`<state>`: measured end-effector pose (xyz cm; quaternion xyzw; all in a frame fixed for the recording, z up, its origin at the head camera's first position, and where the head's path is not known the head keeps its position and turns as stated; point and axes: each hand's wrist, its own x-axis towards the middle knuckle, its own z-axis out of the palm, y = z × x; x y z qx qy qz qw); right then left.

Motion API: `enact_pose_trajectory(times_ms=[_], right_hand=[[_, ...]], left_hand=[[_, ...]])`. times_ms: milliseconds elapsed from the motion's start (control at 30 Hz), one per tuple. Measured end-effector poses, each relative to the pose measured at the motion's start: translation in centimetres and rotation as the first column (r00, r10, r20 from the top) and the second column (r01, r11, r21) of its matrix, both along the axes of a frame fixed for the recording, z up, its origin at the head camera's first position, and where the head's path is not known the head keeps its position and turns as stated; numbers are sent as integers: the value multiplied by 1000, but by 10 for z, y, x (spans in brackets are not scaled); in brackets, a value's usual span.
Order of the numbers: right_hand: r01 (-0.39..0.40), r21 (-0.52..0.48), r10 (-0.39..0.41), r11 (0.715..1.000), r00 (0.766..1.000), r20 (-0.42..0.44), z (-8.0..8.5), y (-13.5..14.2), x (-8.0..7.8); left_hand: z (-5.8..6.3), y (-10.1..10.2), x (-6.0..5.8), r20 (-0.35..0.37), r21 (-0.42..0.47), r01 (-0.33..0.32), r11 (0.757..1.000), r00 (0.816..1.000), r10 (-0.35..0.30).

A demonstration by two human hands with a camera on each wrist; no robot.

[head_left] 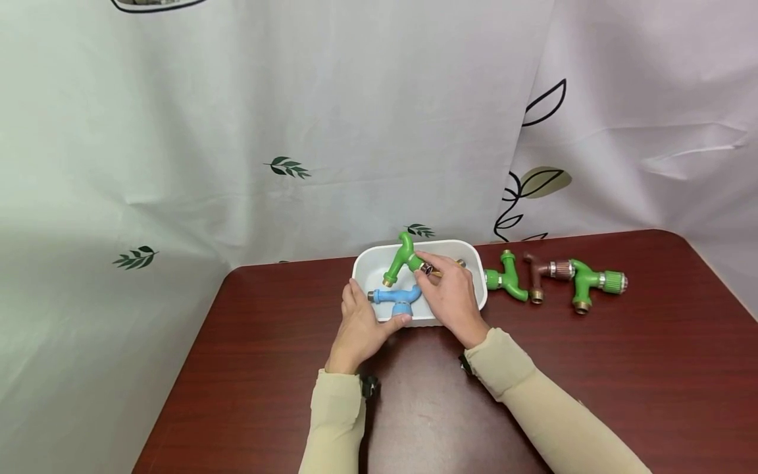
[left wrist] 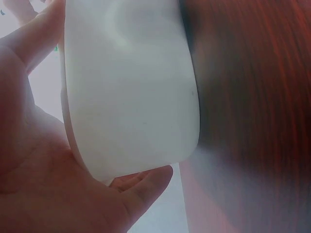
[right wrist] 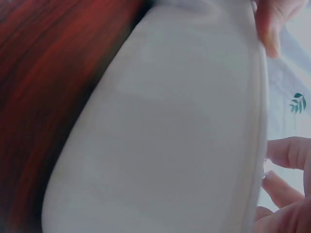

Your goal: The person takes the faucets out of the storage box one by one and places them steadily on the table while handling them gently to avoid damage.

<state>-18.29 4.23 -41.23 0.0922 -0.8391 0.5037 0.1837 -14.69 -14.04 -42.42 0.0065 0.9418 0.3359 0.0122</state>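
Left hand (head_left: 360, 332) gripping white tray (head_left: 368, 266), right hand (head_left: 454, 296) pinching green tap (head_left: 405, 254) over it, blue tap (head_left: 395, 295) inside, three taps (head_left: 510, 282) rightward

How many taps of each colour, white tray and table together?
Green taps: 3
Blue tap: 1
Brown tap: 1
Total: 5 clearly visible; a metal end beside the right hand shows too little to count.

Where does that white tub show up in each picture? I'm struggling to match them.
Head: the white tub sits slightly right of and below the centre.
Left wrist: its outer side fills the upper middle.
Right wrist: its outer side fills the middle.
Shared landmark: the red-brown table, along the bottom, at right and at left, respectively.
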Motion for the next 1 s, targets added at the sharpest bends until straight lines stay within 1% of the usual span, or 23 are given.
enact_pose_trajectory(times_ms=[300, 567, 800, 1000], right_hand=[[-10, -17, 10, 1000, 1000, -16, 4, 8, 6], [-23, -52, 23, 998, 1000, -5, 9, 15, 14], [-38, -93, 37, 995, 999, -18, 11, 24, 18], [-25, -94, 24, 995, 1000, -15, 14, 32, 21]], left_hand=[[0, 0, 1, 3, -6, 0, 1000, 1000, 0], [-1, 1, 0, 0, -6, -5, 1000, 1000, 5], [0, 1, 0, 2, -10, -9, 1000, 1000, 9], [1, 1, 1, 13, -5, -15, 1000, 1000, 15]])
